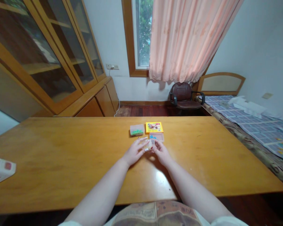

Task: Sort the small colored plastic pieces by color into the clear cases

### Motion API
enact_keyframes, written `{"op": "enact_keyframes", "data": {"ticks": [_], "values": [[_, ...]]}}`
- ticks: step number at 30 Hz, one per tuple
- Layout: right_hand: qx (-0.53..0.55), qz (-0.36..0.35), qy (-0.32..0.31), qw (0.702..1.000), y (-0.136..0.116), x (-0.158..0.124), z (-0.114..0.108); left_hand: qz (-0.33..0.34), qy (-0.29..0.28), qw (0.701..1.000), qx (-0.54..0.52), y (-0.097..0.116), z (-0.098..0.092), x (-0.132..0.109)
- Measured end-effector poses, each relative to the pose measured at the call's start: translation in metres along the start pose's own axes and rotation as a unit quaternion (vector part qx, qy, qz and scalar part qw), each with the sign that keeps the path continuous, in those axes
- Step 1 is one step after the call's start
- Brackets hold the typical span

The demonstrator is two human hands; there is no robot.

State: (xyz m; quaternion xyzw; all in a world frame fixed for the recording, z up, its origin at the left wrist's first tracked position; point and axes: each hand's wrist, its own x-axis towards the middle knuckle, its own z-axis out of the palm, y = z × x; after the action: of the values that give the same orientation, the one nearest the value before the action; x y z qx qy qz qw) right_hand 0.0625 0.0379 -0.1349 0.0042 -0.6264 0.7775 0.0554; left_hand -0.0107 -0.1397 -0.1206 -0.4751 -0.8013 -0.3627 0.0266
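Observation:
Between my two hands is a small clear plastic box [152,143], tilted a little above the table. My left hand [136,151] lies over its left side with the fingers against it. On the other side my right hand [160,151] grips its right edge between thumb and fingers. What the box holds is too small to make out. Just beyond it stands an open clear box [159,137] with small blue pieces inside. Another clear box [137,130] with green pieces sits to the left of a flat yellow printed box [154,127].
The long wooden table [61,163] reaches to both sides. A white and red box [2,169] stands at its left edge. Beyond are a glass-door cabinet [49,53], an office chair [184,95] and a bed [250,116] on the right.

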Motion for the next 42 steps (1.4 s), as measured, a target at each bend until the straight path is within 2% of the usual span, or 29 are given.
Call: {"op": "enact_keyframes", "data": {"ticks": [6,9,17,31,34,39,42], "values": [[0.003,0.077,0.013,0.997,0.001,0.003,-0.005,0.052,-0.025,0.997,0.051,-0.003,0.007,0.001],[0.013,0.109,0.024,0.994,0.006,0.002,-0.006,0.033,-0.030,0.997,0.065,-0.003,0.009,0.001],[0.025,0.122,0.031,0.992,0.009,0.006,-0.005,-0.034,-0.068,0.996,0.053,-0.002,0.009,0.002],[0.016,0.122,0.035,0.992,0.011,0.006,-0.006,-0.062,-0.056,0.995,0.052,0.001,0.015,0.002],[0.016,0.113,0.033,0.993,0.009,0.005,-0.006,-0.069,-0.047,0.996,0.017,0.001,0.012,0.002],[0.068,0.065,0.013,0.996,0.002,0.004,-0.005,-0.083,0.003,0.995,-0.061,-0.004,0.004,0.001],[0.068,0.049,-0.011,0.996,0.001,0.004,-0.005,-0.067,-0.018,0.994,-0.080,-0.005,0.002,-0.001]]}}
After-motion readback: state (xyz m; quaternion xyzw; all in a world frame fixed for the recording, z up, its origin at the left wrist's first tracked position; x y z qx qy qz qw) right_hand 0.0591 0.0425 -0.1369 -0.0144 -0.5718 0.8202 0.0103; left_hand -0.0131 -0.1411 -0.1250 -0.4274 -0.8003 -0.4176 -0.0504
